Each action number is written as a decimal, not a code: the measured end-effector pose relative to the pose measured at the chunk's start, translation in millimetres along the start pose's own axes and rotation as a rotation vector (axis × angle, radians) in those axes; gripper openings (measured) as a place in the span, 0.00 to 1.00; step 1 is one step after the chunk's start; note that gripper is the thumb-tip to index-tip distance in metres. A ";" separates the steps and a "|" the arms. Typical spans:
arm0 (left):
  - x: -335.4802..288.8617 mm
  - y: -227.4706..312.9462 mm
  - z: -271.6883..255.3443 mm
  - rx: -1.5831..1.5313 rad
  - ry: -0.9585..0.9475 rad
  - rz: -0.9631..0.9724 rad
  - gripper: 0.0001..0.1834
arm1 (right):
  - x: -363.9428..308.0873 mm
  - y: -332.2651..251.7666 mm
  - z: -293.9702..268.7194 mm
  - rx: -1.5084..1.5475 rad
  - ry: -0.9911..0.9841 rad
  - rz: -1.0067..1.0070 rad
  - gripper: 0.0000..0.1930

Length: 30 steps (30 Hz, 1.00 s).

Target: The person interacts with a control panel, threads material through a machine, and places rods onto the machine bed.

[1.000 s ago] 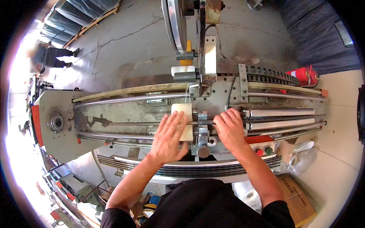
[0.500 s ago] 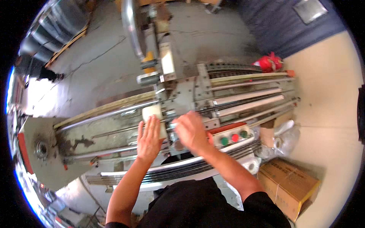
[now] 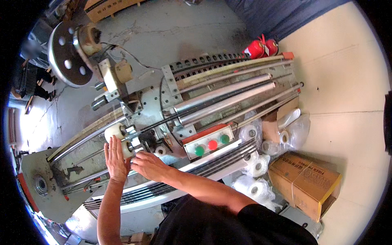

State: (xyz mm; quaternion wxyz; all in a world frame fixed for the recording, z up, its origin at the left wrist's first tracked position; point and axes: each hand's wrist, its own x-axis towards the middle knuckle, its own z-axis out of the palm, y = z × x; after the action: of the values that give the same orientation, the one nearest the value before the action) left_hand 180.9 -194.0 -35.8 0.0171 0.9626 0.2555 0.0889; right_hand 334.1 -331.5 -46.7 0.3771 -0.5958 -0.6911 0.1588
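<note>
Laying left hand flat against cream roller, left of metal fitting on machine; with right hand, now brought over from fitting's right side, reaching in almost against left; impossible to tell right grip.

Cream roller: smooth, rounded, partly covered, tilted in view.
Metal bracket: shiny, silvery, just right of the roller.
</note>
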 end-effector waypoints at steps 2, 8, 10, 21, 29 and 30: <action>2.1 3.8 -3.7 0.003 -0.026 -0.017 0.48 | -0.2 1.9 -2.1 0.018 -0.019 -0.016 0.06; 3.9 13.4 -3.3 0.026 -0.011 -0.017 0.48 | -4.1 6.5 -8.4 0.063 -0.024 -0.016 0.06; 9.2 19.5 0.2 0.009 -0.060 -0.042 0.49 | -7.2 10.7 -16.6 0.020 -0.076 -0.003 0.06; 62.5 108.0 8.0 0.002 -0.122 -0.061 0.54 | -89.2 45.6 -170.4 -0.016 0.119 0.072 0.22; 58.4 105.9 9.5 0.016 -0.151 -0.062 0.53 | -267.9 92.8 -254.0 -0.732 0.453 0.632 0.35; 57.9 103.9 13.3 0.055 -0.133 -0.040 0.53 | -288.7 112.5 -250.9 -0.800 -0.007 0.761 0.39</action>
State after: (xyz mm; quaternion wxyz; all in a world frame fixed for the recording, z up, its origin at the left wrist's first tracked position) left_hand 283.5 -255.5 -31.4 0.0096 0.9612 0.2750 0.0172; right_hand 593.1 -634.6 -50.9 0.0347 -0.8998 -0.4348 0.0108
